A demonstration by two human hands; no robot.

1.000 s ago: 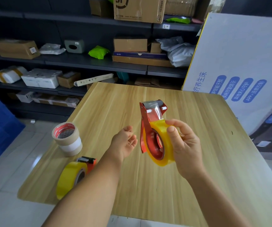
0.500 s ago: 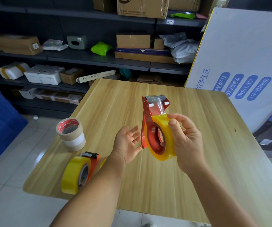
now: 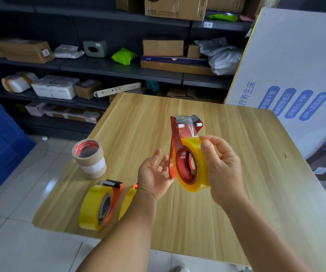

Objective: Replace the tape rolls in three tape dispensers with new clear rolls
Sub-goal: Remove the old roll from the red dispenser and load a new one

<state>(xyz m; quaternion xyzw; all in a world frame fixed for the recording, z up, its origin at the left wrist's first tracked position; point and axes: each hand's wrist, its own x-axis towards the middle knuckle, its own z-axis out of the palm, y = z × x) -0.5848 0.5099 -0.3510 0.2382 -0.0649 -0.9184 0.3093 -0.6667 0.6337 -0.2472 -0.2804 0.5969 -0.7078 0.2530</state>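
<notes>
The right hand grips the roll on the dispenser, steadying it. The left hand opens wide beside, likely to take the frame.

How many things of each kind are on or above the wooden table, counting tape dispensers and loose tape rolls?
Tape dispensers with a yellowish roll: 3, one held in the right hand at, one on the table at, one partly hidden behind the left hand at.
Loose brown rolls, stacked: 2.
Total: 5.
</notes>
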